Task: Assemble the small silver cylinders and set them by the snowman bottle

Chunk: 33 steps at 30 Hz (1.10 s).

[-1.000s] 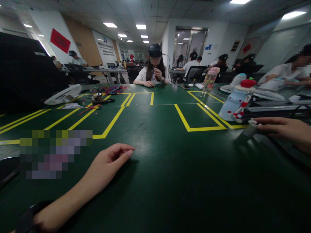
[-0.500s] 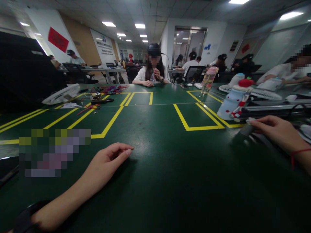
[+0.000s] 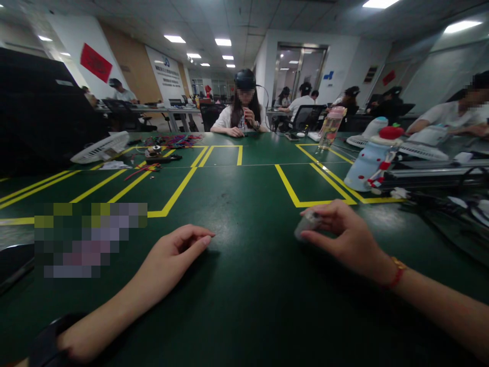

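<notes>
My right hand (image 3: 340, 234) grips a small grey cylindrical object (image 3: 306, 224) between thumb and fingers, over the green table (image 3: 244, 275) just below the right yellow tape outline (image 3: 324, 203). The object is blurred, so its details are unclear. On the left, my left hand (image 3: 181, 250) rests on the table with its fingers curled and the thumb near the index fingertip. Whether anything small is between them cannot be seen.
A blue bottle (image 3: 361, 165) with a red top and a clear bottle (image 3: 330, 128) stand at the right. Black cables (image 3: 439, 209) lie beyond my right hand. Wires (image 3: 175, 141) and a white fan (image 3: 101, 147) are at back left. A person (image 3: 239, 114) sits opposite.
My right hand has moved left from beside the blue bottle, carrying the grey object toward the middle. My left hand has stayed nearly in place. The view has shifted slightly.
</notes>
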Each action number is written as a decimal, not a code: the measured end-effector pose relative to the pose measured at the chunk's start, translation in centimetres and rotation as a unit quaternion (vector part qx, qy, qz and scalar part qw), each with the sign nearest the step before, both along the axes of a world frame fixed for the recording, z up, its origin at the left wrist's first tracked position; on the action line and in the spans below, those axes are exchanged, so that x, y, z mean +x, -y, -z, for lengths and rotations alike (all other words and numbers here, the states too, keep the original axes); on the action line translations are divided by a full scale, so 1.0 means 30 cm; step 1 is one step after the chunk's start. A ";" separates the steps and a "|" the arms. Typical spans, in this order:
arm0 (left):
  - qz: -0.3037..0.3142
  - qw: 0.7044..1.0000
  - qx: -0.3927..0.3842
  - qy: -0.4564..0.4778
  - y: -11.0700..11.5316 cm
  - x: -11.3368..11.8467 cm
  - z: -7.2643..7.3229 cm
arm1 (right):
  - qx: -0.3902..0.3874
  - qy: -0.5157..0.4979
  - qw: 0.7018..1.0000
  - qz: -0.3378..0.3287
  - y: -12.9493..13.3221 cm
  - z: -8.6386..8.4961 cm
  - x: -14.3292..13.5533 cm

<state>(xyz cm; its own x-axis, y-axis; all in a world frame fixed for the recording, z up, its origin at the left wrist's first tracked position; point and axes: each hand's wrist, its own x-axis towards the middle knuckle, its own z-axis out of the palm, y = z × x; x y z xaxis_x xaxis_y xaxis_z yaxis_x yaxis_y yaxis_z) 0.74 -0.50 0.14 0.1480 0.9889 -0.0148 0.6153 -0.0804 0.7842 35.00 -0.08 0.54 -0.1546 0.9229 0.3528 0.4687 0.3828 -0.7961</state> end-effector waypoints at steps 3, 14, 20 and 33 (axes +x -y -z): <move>0.002 1.000 -0.001 -0.005 -0.002 -0.011 0.004 | 0.014 0.021 0.993 -0.111 0.047 0.026 -0.174; 0.111 0.986 0.119 -0.019 0.039 0.203 -0.073 | -0.033 0.015 0.989 -0.145 0.063 0.064 -0.222; 0.125 0.983 0.130 0.028 0.028 0.274 -0.120 | -0.037 0.034 0.989 -0.142 0.058 0.059 -0.226; 0.149 0.980 0.077 -0.105 0.027 0.228 0.007 | -0.046 0.026 0.989 -0.138 0.066 0.038 -0.229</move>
<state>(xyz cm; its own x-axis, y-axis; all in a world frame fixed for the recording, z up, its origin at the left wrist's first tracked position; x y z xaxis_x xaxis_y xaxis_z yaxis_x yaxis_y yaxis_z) 7.57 -1.31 -0.07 0.4395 0.8955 0.0703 0.6930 -0.3878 0.6077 28.14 -2.07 -0.61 -0.4206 0.8711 0.2534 0.3977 0.4280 -0.8115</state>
